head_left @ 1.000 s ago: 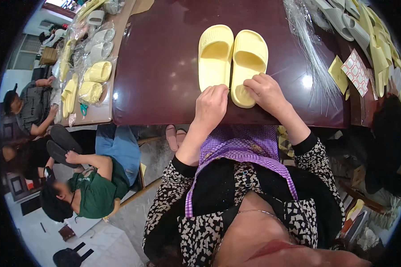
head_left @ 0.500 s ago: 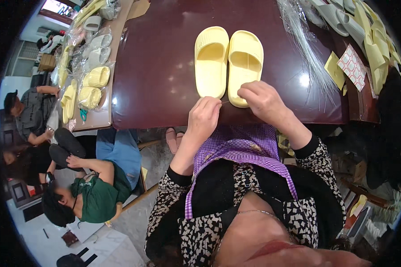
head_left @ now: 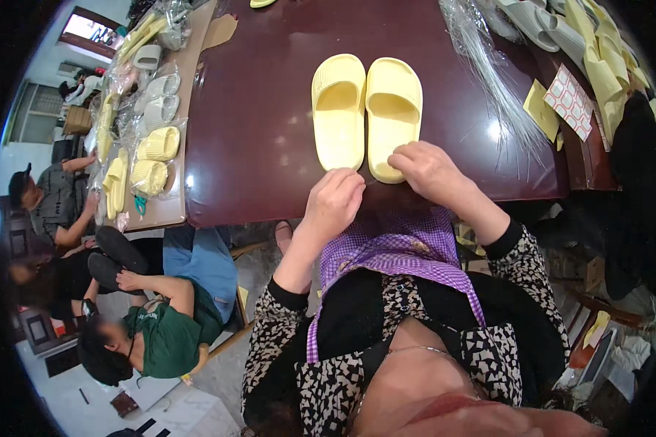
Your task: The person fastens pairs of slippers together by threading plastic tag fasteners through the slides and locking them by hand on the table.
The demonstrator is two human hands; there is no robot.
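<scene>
Two yellow slide slippers, a left slipper (head_left: 339, 109) and a right slipper (head_left: 393, 116), lie side by side on the dark red table (head_left: 255, 131), heels toward me. My left hand (head_left: 334, 204) is at the left slipper's heel, its fingers curled and pressed together. Over the right edge of the other slipper's heel, my right hand (head_left: 430, 171) is closed in a pinch. Whatever the fingertips hold, if anything, is too small to make out.
A bundle of thin clear strands (head_left: 496, 80) lies at the right, near a red-patterned card (head_left: 568, 102) and piled yellow slippers (head_left: 598, 65). Bagged slippers (head_left: 160, 109) cover a board at the left. A person in a green shirt (head_left: 175, 328) sits at the left.
The view has shifted slightly, and part of a yellow thing now shows at the top edge. Both hands stay closed by the slipper heels, with little visible movement.
</scene>
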